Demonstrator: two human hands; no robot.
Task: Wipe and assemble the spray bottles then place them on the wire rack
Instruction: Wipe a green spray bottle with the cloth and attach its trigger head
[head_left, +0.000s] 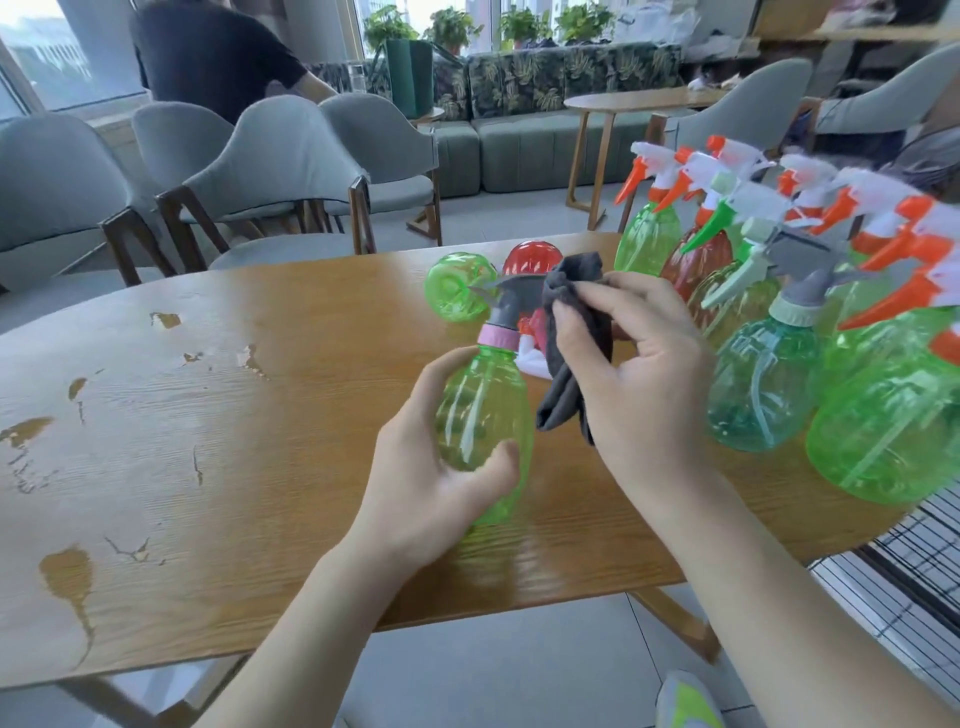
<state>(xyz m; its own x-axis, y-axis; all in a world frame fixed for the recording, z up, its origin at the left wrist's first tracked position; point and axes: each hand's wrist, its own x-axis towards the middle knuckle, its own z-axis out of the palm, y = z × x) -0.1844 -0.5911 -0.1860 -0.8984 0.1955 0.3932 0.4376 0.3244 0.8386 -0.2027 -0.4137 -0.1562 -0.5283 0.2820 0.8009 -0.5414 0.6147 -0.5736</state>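
Note:
My left hand (431, 467) grips the body of a green spray bottle (485, 421) that has a pink collar and a grey spray head (511, 299), held above the wooden table (208, 441). My right hand (639, 374) pinches a dark grey cloth (576, 332) pressed against that spray head. Behind them lie a green bottle body (457, 286) and a red bottle body (532, 257) on their sides, without heads. Several assembled spray bottles (769, 374) stand at the table's right. A black wire rack (914, 582) shows at the lower right, beyond the table edge.
Grey chairs (291, 171) line the table's far side, and a person in a dark top sits behind them. The tabletop's left part has worn, chipped patches (67, 571). A white spray head part (532, 358) lies behind the held bottle.

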